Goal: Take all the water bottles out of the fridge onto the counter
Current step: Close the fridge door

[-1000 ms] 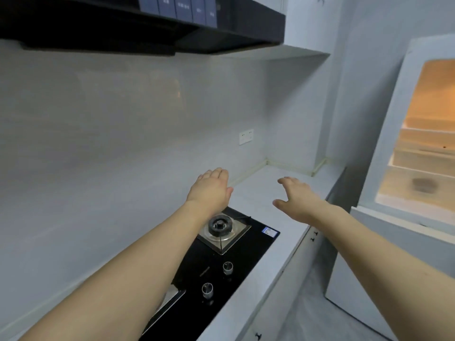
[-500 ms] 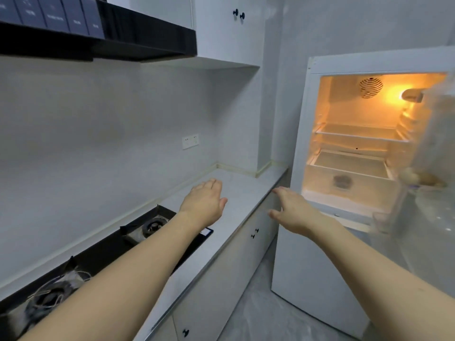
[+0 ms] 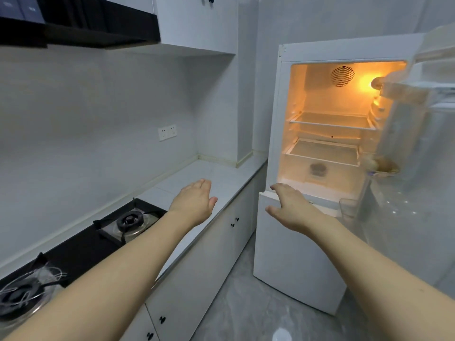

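Note:
A white fridge (image 3: 275,134) stands at the right with its upper door (image 3: 418,134) swung open and the inside lit orange. Its glass shelves (image 3: 332,124) look bare; I see no water bottle on them. The door's racks are blurred, and something brownish (image 3: 384,166) sits in one. The pale counter (image 3: 221,175) runs along the left wall up to the fridge. My left hand (image 3: 194,203) hovers flat over the counter, fingers straight, holding nothing. My right hand (image 3: 290,207) is held out in front of the fridge's lower edge, fingers relaxed and empty.
A black gas hob (image 3: 128,220) with two burners is set into the counter at the left. A dark range hood (image 3: 81,28) and white wall cupboards (image 3: 197,23) hang above. Base cabinets (image 3: 221,232) with black knobs sit under the counter. Grey floor (image 3: 246,303) lies below.
The view has swung right from the hob toward the open fridge, bringing its inside and door fully into sight. Both hands stay outstretched and empty, the right one now nearer the fridge.

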The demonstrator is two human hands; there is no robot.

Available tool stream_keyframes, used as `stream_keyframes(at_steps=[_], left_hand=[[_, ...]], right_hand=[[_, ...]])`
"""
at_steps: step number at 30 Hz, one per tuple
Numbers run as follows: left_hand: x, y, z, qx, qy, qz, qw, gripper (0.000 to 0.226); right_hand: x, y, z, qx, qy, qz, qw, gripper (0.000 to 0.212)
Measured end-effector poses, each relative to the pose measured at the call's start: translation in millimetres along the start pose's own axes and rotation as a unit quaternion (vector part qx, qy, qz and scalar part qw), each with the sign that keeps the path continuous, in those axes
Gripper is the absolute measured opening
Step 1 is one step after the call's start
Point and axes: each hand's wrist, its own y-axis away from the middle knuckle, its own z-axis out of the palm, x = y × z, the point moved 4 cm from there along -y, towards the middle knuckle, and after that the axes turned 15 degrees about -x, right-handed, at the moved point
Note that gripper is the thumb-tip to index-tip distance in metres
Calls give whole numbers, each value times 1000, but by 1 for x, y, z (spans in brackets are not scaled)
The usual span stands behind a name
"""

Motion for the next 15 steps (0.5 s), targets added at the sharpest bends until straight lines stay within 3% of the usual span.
stream_keyframes(at_steps=[15], left_hand=[[139, 75, 5, 42, 22, -75, 996, 50]], right_hand=[[96, 88, -29, 4, -13, -108, 994, 61]])
